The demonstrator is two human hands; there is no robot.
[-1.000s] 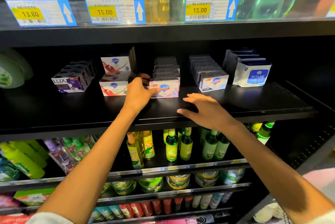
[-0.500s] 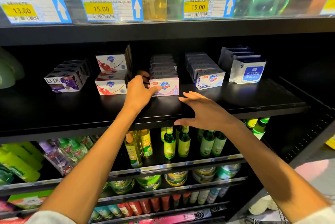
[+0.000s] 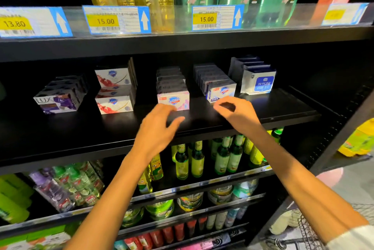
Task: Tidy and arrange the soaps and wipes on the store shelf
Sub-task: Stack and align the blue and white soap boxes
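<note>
My left hand (image 3: 159,128): hovering over the front of the shelf (image 3: 283,108), fingers spread and loose, gripping nothing; it is blurred, so I cannot say whether the fingertips brush the box ahead
My right hand (image 3: 236,113): just in front of the blue-and-white soap row (image 3: 219,87), fingers curled downward with nothing between them (loosely, as far as I can tell)
Pink soap row (image 3: 173,95): dead ahead of my left hand, front box just beyond the fingertips, the row running straight back into the shelf
Blue-and-white row: its long axis also runs front to back, but slants a little, front box turned toward the right; it sits just past my right fingertips
Nearer hand: right for the slanted row, left for the pink one; each hand has its own row in front of it
Wipes (image 3: 258,81): upright packs to the right of the blue-and-white row, near but apart from it, beyond my right hand
Other soaps: red-and-white boxes (image 3: 115,91) stacked left of the pink row, purple Lux boxes (image 3: 58,101) further left and angled, both well apart from my hands
My guess at the next move: squaring the slanted row needs my right hand to reach forward and turn the front box
</note>
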